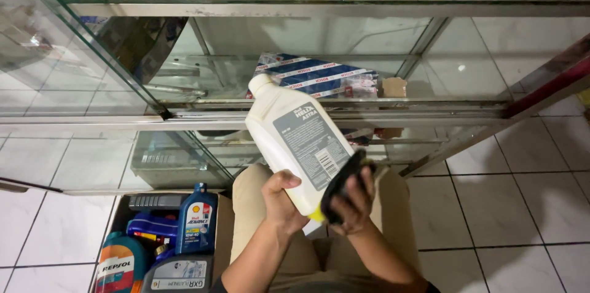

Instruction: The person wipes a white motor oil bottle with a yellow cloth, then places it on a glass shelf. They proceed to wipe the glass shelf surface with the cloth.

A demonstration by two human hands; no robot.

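The left hand wraps its fingers around the lower end of a cream-white oil bottle, gripping it firmly from the left side. The bottle is tilted, its capped neck pointing up and to the left toward the glass display cabinet, its grey label facing the camera. It is held in the air above the person's lap, in front of the cabinet's lower shelf. The right hand is closed on a dark cloth and presses it against the bottom right edge of the bottle, so both hands meet at the bottle's base.

Behind the bottle, on the cabinet's middle shelf, lies a stack of blue-and-white striped flat packs, with a small brown box just beside them toward the right end of the shelf. The top shelf carries a row of packaged goods, too cropped to tell apart.

On the tiled floor at the person's left stands an open cardboard box. In it are several oil containers: a blue bottle upright near the box's right wall, a teal and orange bottle at its left corner, a grey bottle at its near edge, and a blue one lying flat behind them.
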